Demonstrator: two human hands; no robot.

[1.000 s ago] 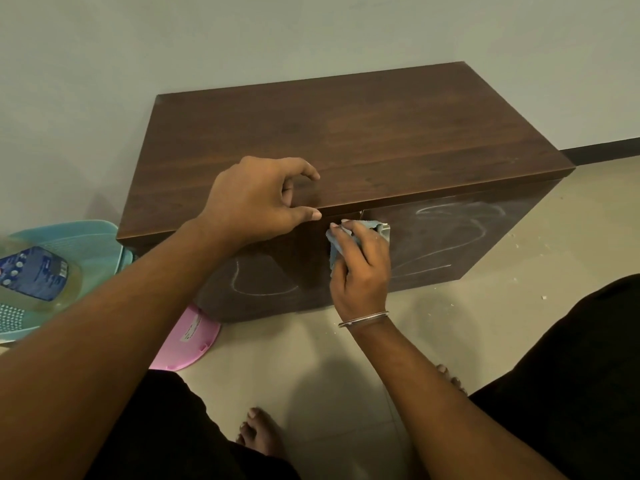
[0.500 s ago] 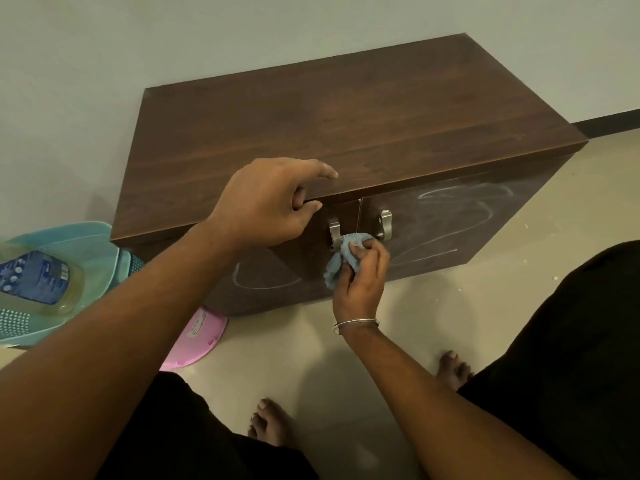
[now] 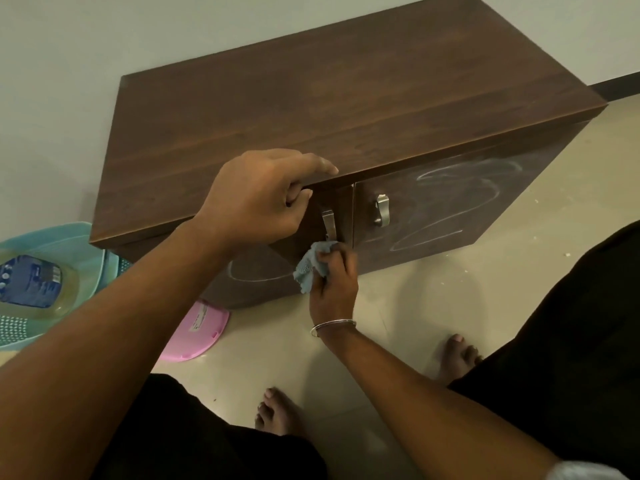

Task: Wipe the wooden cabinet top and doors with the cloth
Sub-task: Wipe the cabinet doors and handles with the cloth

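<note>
A low dark wooden cabinet [image 3: 311, 109] stands against the wall, its two front doors facing me. White chalk scribbles mark the right door [image 3: 460, 206] and the left door [image 3: 256, 271]. Each door has a metal handle [image 3: 381, 210] near the middle seam. My right hand [image 3: 334, 282] grips a crumpled light blue cloth [image 3: 310, 266] and presses it on the left door just below its handle [image 3: 329, 225]. My left hand [image 3: 259, 199] rests on the front edge of the cabinet top, fingers curled over the edge.
A teal plastic basket [image 3: 69, 237] holding a bottle with a blue label [image 3: 29, 282] sits on the floor to the left. A pink plastic lid [image 3: 197, 334] lies beside the cabinet's left corner. My bare feet [image 3: 277, 410] stand on the tiled floor.
My right hand has slid the cloth down the left door, from the top edge to below the handle. Both handles have come into sight. My left hand stays on the top edge.
</note>
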